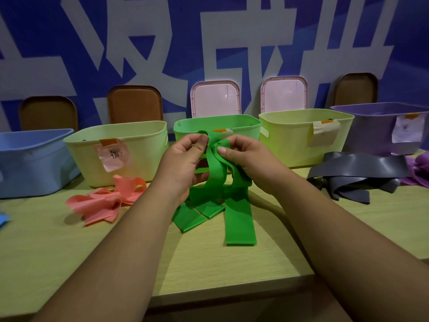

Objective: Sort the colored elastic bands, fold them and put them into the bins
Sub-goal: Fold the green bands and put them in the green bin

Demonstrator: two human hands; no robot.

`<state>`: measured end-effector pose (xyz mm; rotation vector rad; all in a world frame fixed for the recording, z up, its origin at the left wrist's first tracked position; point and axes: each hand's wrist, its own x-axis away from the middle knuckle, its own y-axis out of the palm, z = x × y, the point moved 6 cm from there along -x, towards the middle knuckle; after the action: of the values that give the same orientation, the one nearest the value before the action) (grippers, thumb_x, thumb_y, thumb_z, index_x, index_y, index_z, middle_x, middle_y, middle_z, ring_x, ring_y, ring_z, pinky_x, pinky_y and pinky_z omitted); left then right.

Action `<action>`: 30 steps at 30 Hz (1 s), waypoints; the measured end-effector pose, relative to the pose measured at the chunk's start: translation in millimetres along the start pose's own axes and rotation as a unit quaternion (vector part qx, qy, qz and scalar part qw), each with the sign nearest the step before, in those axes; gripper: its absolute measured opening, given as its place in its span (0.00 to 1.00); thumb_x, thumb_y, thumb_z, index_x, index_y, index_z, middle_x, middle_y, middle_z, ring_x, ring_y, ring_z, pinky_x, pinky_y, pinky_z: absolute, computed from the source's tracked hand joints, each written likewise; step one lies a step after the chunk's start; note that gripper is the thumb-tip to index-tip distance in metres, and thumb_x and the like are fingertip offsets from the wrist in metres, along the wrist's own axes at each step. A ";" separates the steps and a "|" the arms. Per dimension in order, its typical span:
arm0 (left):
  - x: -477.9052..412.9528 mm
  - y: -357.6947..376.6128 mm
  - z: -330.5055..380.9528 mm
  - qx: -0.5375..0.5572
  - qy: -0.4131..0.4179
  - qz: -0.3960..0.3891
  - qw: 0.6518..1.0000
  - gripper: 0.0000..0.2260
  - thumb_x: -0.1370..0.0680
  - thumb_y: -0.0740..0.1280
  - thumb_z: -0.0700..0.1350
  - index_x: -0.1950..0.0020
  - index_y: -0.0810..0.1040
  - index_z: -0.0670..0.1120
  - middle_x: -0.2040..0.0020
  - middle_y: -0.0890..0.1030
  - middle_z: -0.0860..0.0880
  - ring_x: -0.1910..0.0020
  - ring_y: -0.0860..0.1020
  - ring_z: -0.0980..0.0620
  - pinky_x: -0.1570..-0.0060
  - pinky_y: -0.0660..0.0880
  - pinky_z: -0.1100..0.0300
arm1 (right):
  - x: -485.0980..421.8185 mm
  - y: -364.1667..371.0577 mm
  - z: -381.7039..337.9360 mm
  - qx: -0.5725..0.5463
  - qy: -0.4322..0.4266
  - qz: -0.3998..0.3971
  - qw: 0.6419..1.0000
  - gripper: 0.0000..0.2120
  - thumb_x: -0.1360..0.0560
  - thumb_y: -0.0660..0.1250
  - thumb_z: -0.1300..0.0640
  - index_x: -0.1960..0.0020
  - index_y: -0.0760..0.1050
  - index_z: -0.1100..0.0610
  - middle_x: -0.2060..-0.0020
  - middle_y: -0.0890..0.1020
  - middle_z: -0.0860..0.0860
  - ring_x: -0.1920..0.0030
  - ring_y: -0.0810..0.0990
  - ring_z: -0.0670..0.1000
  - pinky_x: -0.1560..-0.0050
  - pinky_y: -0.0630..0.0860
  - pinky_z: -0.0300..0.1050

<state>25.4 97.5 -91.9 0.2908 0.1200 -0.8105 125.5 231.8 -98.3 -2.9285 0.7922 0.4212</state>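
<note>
My left hand (183, 156) curls its fingers round the top of the green bands (218, 182); my right hand (241, 156) pinches them with thumb and fingers. Both are raised, forearms angled inward. The bands hang between my hands, ends on the table (92, 252). The green bin (241, 126) stands just beyond; pink bands (104, 201) lie left, grey bands (357, 173) right.

A pale wood-grain table (209, 263) fills the near ground, its front edge running across close by. Along its far side five lids stand propped upright against the wall (69, 31): the left brown lid (47, 112), a second brown lid (135, 104), the left pink lid (214, 98), the right pink lid (283, 94) and the right brown lid (356, 89). That wall is blue, with huge white characters across it.
</note>
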 end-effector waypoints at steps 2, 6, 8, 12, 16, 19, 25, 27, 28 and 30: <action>0.3 -0.3 0.9 -0.002 0.003 0.000 1.000 0.09 0.17 0.70 0.52 0.40 0.84 0.51 0.46 0.89 0.48 0.51 0.88 0.46 0.60 0.84 0.52 | -0.1 0.3 0.2 -0.001 0.001 -0.001 1.000 0.08 0.18 0.72 0.61 0.41 0.82 0.63 0.51 0.88 0.59 0.52 0.87 0.58 0.48 0.86 0.51; 1.8 0.4 3.2 0.001 0.002 -0.008 1.000 0.11 0.18 0.70 0.54 0.39 0.84 0.50 0.45 0.89 0.46 0.51 0.88 0.46 0.62 0.84 0.53 | 0.9 0.4 -1.2 -0.014 0.005 0.001 1.000 0.09 0.18 0.71 0.62 0.40 0.81 0.65 0.50 0.87 0.60 0.52 0.86 0.58 0.49 0.86 0.50; 2.1 0.9 3.9 0.002 0.002 -0.011 1.000 0.12 0.18 0.70 0.55 0.39 0.84 0.50 0.44 0.89 0.46 0.52 0.88 0.47 0.65 0.83 0.55 | 1.0 0.7 -1.4 -0.021 0.004 0.003 1.000 0.10 0.17 0.71 0.62 0.39 0.80 0.66 0.49 0.87 0.60 0.52 0.86 0.58 0.49 0.86 0.49; 1.3 -0.2 2.7 -0.002 0.005 -0.011 1.000 0.10 0.18 0.70 0.54 0.40 0.84 0.51 0.44 0.89 0.47 0.51 0.88 0.47 0.62 0.84 0.53 | 0.8 0.5 -1.5 -0.020 0.002 0.002 1.000 0.10 0.17 0.70 0.63 0.39 0.80 0.67 0.48 0.86 0.61 0.51 0.86 0.58 0.48 0.86 0.49; -0.2 -0.5 0.7 0.007 0.001 -0.006 1.000 0.10 0.18 0.71 0.54 0.40 0.84 0.51 0.43 0.89 0.46 0.48 0.88 0.45 0.58 0.85 0.51 | -0.9 -0.7 -0.2 -0.016 0.001 0.000 1.000 0.10 0.18 0.71 0.62 0.39 0.81 0.66 0.48 0.87 0.61 0.51 0.86 0.59 0.46 0.86 0.52; -1.4 0.1 -1.3 0.012 -0.001 -0.009 1.000 0.09 0.18 0.70 0.53 0.41 0.84 0.52 0.43 0.88 0.46 0.49 0.87 0.45 0.56 0.84 0.50 | -1.8 -1.0 0.5 -0.012 0.002 -0.002 1.000 0.11 0.18 0.72 0.61 0.38 0.81 0.65 0.47 0.87 0.62 0.50 0.87 0.59 0.44 0.86 0.54; -6.3 0.2 -4.1 0.018 0.004 -0.010 1.000 0.07 0.16 0.69 0.52 0.42 0.83 0.51 0.42 0.88 0.44 0.50 0.86 0.45 0.54 0.84 0.50 | -0.9 0.4 0.1 -0.015 0.003 -0.006 1.000 0.09 0.18 0.71 0.61 0.40 0.82 0.64 0.47 0.87 0.62 0.50 0.87 0.59 0.42 0.85 0.57; -8.6 0.0 -5.5 0.008 0.010 -0.008 1.000 0.07 0.15 0.68 0.52 0.42 0.83 0.51 0.43 0.88 0.44 0.50 0.86 0.44 0.49 0.82 0.46 | 0.4 2.3 -0.9 -0.017 0.003 -0.013 1.000 0.08 0.18 0.71 0.61 0.41 0.82 0.63 0.49 0.87 0.61 0.51 0.87 0.59 0.44 0.86 0.55; -9.5 0.1 -6.1 0.004 0.011 -0.008 1.000 0.07 0.15 0.68 0.51 0.42 0.83 0.51 0.44 0.88 0.44 0.49 0.86 0.44 0.47 0.82 0.45 | 1.0 3.0 -1.0 -0.017 0.004 -0.016 1.000 0.07 0.17 0.70 0.62 0.41 0.82 0.63 0.50 0.87 0.60 0.51 0.87 0.58 0.45 0.86 0.53; -11.3 0.0 -7.3 0.001 0.013 -0.011 1.000 0.07 0.14 0.67 0.50 0.42 0.83 0.51 0.43 0.88 0.43 0.48 0.85 0.44 0.44 0.81 0.43 | 1.4 4.0 -0.8 -0.014 0.005 -0.020 1.000 0.07 0.17 0.70 0.62 0.41 0.81 0.63 0.50 0.87 0.59 0.50 0.87 0.58 0.45 0.86 0.53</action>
<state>17.7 107.5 -96.4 0.3031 0.1463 -0.8286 124.8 227.5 -97.9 -2.9688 0.7337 0.4195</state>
